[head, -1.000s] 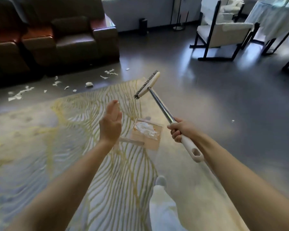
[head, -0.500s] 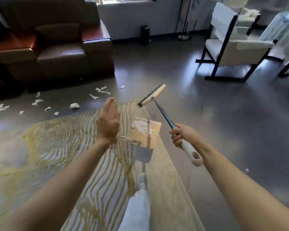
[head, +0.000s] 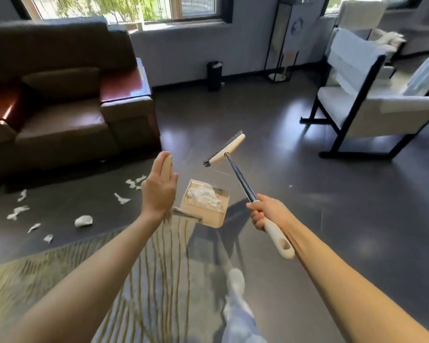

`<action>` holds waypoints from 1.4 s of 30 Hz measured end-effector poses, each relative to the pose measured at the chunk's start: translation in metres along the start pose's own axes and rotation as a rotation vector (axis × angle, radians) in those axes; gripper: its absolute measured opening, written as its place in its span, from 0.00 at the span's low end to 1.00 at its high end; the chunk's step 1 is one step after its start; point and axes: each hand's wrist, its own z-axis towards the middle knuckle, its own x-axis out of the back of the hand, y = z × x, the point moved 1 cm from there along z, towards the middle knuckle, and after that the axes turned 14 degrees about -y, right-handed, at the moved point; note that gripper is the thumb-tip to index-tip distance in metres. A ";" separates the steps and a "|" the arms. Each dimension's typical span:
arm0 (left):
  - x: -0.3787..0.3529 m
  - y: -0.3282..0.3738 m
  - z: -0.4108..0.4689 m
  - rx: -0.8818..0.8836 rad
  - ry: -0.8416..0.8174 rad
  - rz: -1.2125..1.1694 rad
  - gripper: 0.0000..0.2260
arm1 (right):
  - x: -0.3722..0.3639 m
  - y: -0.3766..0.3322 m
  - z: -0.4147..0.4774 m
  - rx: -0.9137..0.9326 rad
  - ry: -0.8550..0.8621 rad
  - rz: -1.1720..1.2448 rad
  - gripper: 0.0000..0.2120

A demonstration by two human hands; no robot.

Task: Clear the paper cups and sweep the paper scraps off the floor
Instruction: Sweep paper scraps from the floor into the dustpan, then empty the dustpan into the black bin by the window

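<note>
The right hand (head: 268, 214) has its fingers clenched round the white grip of the broom (head: 235, 169), whose brush head is lifted off the floor and points towards the chair (head: 357, 107). The left hand (head: 159, 189) has its fingers straight. The dustpan (head: 203, 206) hangs just beside it, and the cream end of its handle lies along those fingers. As far as I can judge, only the thumb pins the handle.

That loose hold is the main risk. The pan already carries a heap of white paper and hangs clear of the floor. If the handle slips or twists, the pan will tip and drop its load on the rug (head: 134, 280) or on the bare floor beside it.

Most of the paper scraps (head: 18, 211) lie on the dark floor between the front of the sofa (head: 60, 107) and the far edge of the rug. One crumpled lump (head: 83, 221) sits close to that edge. A careless stroke there could push pieces under the sofa or catch them in the rug's pile. A quick step past could also scatter the light bits.

A foot (head: 235, 280) is forward at the rug's right edge, where it could catch on the rug. No paper cups are in view.
</note>
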 end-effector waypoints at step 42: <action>-0.146 -0.129 1.477 -0.063 0.130 -0.041 0.21 | 0.130 -0.952 1.147 -0.054 -0.029 0.177 0.18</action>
